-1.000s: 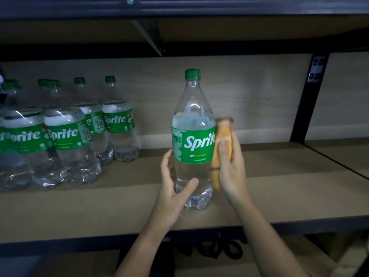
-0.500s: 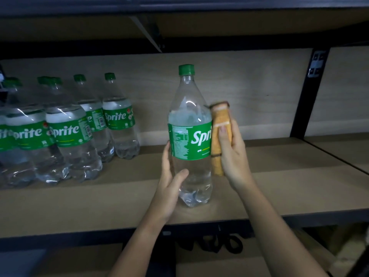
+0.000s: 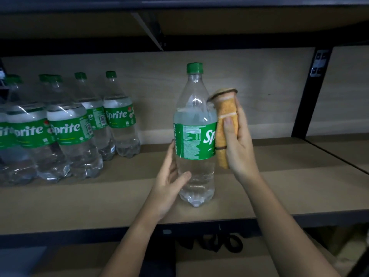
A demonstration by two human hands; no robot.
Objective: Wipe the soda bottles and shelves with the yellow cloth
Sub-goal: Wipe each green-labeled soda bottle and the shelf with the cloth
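The shelf [image 3: 279, 188] is a pale brown board with a dark metal front edge, backed by a light wood-grain panel and framed by a black upright post [image 3: 307, 100] at the right; another dark shelf spans overhead. The lighting is dim. A cluster of Sprite bottles [image 3: 67, 128] stands at the left of the shelf, clear plastic with green caps and green labels, packed close together. Well apart from them, near the middle, 1 Sprite bottle [image 3: 194, 136] stands upright on the shelf board, its label turned so the nutrition panel faces forward. The left hand [image 3: 169, 184] curls around the bottle's lower body, thumb across the front. The right hand [image 3: 237, 144] grips the yellow cloth [image 3: 226, 116], folded into a narrow upright pad, and presses it against the bottle's right side at label height, its top reaching the shoulder of the bottle.
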